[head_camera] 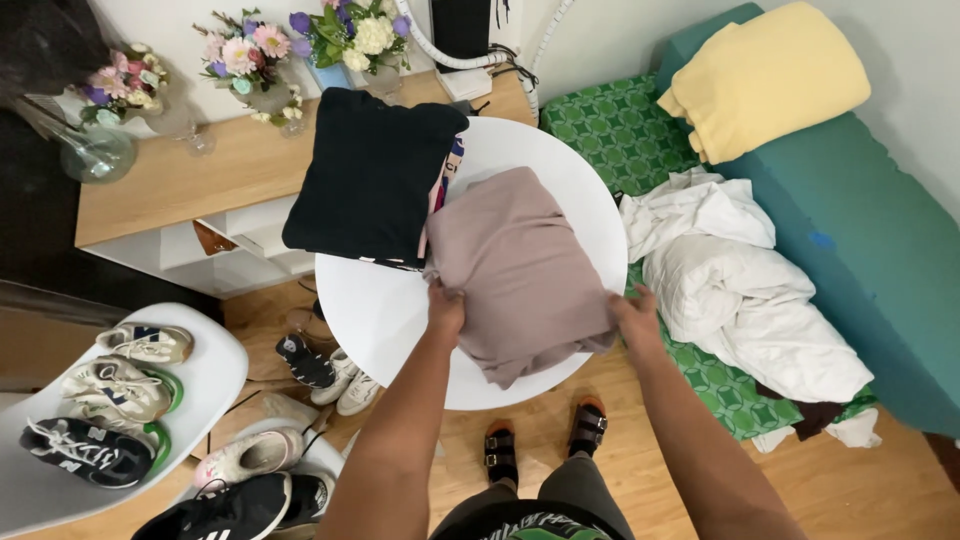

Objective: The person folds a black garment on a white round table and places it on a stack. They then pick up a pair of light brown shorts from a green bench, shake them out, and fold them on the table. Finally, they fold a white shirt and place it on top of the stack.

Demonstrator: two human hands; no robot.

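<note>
Both hands (pixel 445 310) grip soft, folded mauve cloth (pixel 520 270).

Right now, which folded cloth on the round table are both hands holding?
The mauve one, gripped at its near corners; the black one lies untouched behind it.

The mauve garment (pixel 520 275) is soft matt cloth with smooth folds. The black folded piece (pixel 365 175) is matt knit. The round white surface (pixel 380 310) looks smooth and faintly glossy. The floor (pixel 850 490) is light wood, the yellow blanket (pixel 765 75) fleecy, and the white bedding (pixel 745 300) crumpled cloth.
</note>
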